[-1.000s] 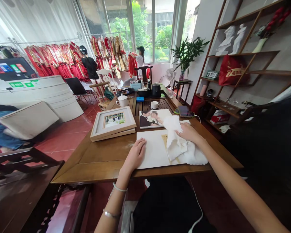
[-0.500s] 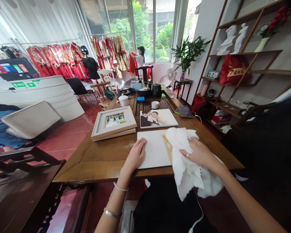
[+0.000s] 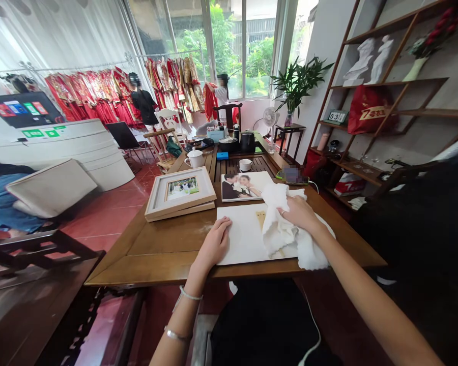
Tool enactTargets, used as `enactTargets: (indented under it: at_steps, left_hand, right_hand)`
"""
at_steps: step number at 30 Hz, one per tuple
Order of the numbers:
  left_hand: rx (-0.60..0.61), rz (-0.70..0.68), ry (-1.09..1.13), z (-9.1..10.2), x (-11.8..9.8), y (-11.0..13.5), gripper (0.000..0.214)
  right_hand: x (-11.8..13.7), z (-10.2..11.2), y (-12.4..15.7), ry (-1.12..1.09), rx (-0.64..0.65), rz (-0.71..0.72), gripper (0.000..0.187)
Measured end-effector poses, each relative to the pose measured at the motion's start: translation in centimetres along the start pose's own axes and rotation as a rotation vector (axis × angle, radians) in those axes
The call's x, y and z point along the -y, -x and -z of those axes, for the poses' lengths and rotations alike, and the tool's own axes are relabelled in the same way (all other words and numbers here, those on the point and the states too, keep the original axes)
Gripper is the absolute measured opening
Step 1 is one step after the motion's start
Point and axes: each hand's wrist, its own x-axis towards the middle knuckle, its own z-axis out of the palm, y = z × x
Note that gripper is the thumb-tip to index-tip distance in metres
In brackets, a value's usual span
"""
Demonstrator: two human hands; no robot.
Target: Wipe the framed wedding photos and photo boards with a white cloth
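Observation:
A white panel (image 3: 241, 239) lies flat at the near edge of the wooden table. My left hand (image 3: 216, 238) rests on the panel's left edge with its fingers laid out, gripping nothing. In my right hand (image 3: 299, 214) is a bunched white cloth (image 3: 284, 231), held over the panel's right half. Its loose lower folds drape onto the panel. A yellowish flat piece with small holes (image 3: 260, 218) lies on the panel, partly hidden under the cloth. Just behind, a photo print of a couple (image 3: 239, 189) is partly covered by the cloth's upper end.
Stacked light-wood picture frames (image 3: 148, 211) stand to the left on the table (image 3: 145, 264). Farther back are a lidded white cup (image 3: 194, 158), a small white bowl (image 3: 245, 164) and a phone (image 3: 293, 175) on a cable. Two people stand by the red garments.
My right hand has moved away from me and slightly left with the cloth, which now reaches over the photo print's corner and hides more of the yellowish piece. My left hand stays put.

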Motion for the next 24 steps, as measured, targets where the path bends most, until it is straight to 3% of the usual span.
enactTargets:
  at_steps: [4, 9, 16, 20, 24]
  left_hand:
    - [-0.002, 0.004, -0.004, -0.1, 0.0, 0.0, 0.037]
    - [-0.010, 0.013, 0.005, -0.2, 0.1, 0.0, 0.035]
    - [0.004, 0.013, -0.006, -0.1, 0.0, 0.0, 0.036]
    - [0.014, 0.031, -0.002, -0.1, -0.1, -0.1, 0.036]
    - [0.013, 0.021, -0.002, -0.1, -0.1, -0.1, 0.035]
  right_hand:
    - [0.9, -0.5, 0.8, 0.001, 0.014, 0.061, 0.037]
    - [1.7, -1.1, 4.8, -0.030, -0.064, 0.156, 0.038]
    - [0.6, -0.7, 9.0, -0.123, -0.114, 0.204, 0.035]
    - [-0.5, -0.3, 8.6, -0.127, -0.057, 0.160, 0.029]
    - [-1.1, -0.1, 5.7, -0.052, -0.043, 0.077, 0.033]
